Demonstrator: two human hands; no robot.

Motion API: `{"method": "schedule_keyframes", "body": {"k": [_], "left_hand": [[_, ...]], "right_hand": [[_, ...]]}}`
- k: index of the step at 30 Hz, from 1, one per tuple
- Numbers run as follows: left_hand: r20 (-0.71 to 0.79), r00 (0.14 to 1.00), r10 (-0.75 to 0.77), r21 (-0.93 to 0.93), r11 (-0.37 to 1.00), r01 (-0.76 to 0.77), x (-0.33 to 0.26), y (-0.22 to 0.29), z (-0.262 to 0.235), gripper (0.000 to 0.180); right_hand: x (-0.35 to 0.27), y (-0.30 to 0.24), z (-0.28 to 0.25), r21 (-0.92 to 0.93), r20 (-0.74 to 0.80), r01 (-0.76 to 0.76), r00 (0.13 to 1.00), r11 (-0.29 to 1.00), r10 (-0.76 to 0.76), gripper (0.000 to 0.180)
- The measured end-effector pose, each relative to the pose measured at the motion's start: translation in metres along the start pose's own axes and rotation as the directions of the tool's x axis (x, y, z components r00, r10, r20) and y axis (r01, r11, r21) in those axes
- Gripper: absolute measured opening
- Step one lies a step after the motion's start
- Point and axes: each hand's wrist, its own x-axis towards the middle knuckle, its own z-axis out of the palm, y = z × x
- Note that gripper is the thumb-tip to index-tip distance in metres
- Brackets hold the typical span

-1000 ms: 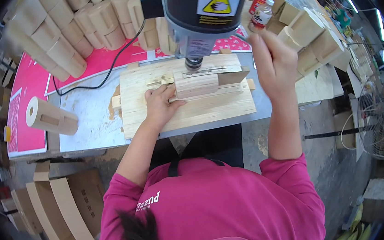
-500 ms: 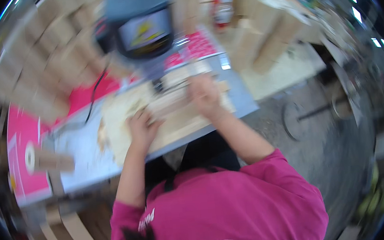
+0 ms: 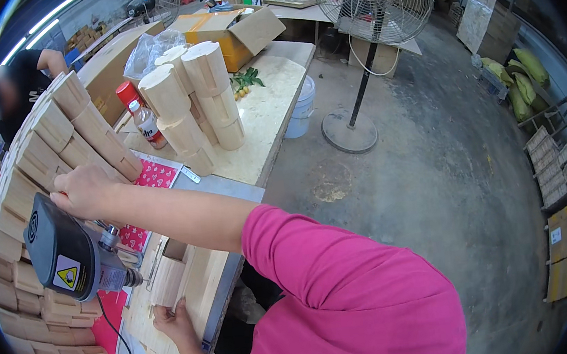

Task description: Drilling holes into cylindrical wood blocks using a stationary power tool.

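Note:
A grey drill press head (image 3: 66, 256) with a yellow warning sticker hangs over a pale wooden board (image 3: 206, 290) on the bench. Under its chuck stands a small wooden block (image 3: 169, 280). My left hand (image 3: 174, 322) grips that block from its near side. My right hand (image 3: 83, 189) reaches across on a bare forearm from a pink sleeve and is closed on the drill press feed lever beside the head. The lever itself is mostly hidden by my fingers.
Stacks of curved wooden pieces (image 3: 36, 160) wall in the bench's far side, and rounded wooden columns (image 3: 188, 104) stand beyond. Bottles (image 3: 145, 122), an open cardboard box (image 3: 228, 29), a white bucket (image 3: 303, 107) and a standing fan (image 3: 362, 5) are nearby. Another person (image 3: 21, 79) works far off.
The view has swung to the right and tilted. My right hand left the wood on the board and now grips the lever by the drill head. My left hand stays at the block.

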Motion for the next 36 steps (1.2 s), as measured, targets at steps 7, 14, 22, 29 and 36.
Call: {"method": "schedule_keyframes", "body": {"k": [7,14,22,29,36], "left_hand": [[-0.005,0.97,-0.244,-0.174,0.955,0.239,0.001,0.03,-0.01,0.021],[-0.033,0.985,-0.172,-0.363,0.92,0.148,-0.006,0.021,-0.002,0.034],[0.218,0.966,0.14,0.026,0.988,-0.149,-0.059,0.027,-0.098,0.045],[0.33,0.861,-0.387,-0.261,0.839,0.477,-0.085,0.121,-0.131,0.04],[0.069,0.874,-0.481,-0.326,0.817,0.476,-0.116,0.064,-0.178,0.031]], "right_hand": [[-0.071,0.058,-0.033,0.201,0.488,-0.153,0.872,0.967,0.036,0.043],[-0.168,0.098,-0.055,-0.052,0.73,-0.234,0.655,0.971,0.197,0.038],[-0.197,0.04,-0.089,0.144,0.855,-0.478,0.501,0.866,0.134,0.039],[-0.227,0.02,-0.072,0.178,0.931,-0.607,0.359,0.775,0.067,0.033],[-0.223,0.04,-0.099,0.11,0.892,-0.669,0.393,0.735,0.224,0.032]]}}
